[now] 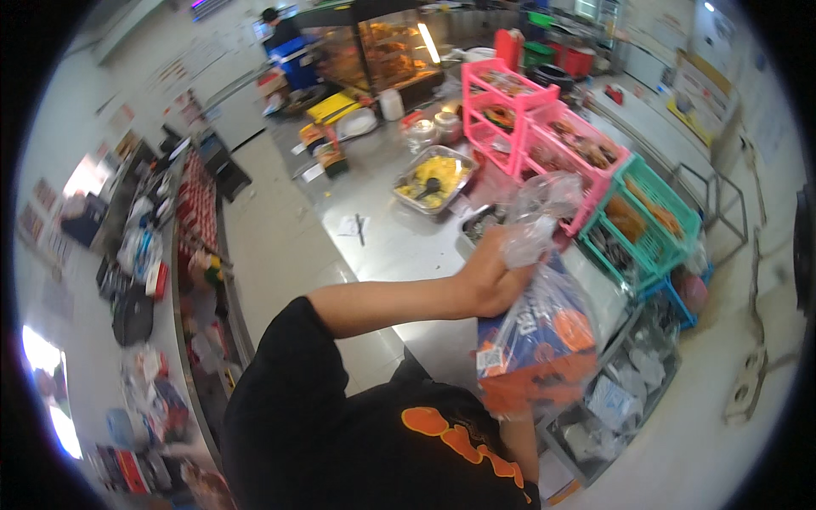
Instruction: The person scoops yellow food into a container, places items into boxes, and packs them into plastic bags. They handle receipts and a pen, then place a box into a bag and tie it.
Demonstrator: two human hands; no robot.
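My left hand point(494, 274) is closed around the gathered neck of a clear plastic bag point(542, 229). Inside the bag is a blue and orange printed carton point(535, 357) bearing writing and a printed code. The bag hangs in front of my body, over the edge of a steel worktable point(389, 245). Part of my right forearm shows below the carton, but the hand itself is hidden behind the bag. Just beyond my left hand lies a small metal tray point(479, 226), partly covered by the hand and bag.
A foil-like tray of yellow food point(440, 175) with a black spoon stands on the worktable. Pink baskets point(542, 131) and a green basket point(644, 223) line its right side, above a grey bin of plastic bags point(612, 408). A person point(284, 38) stands far back near a heated display case point(382, 54).
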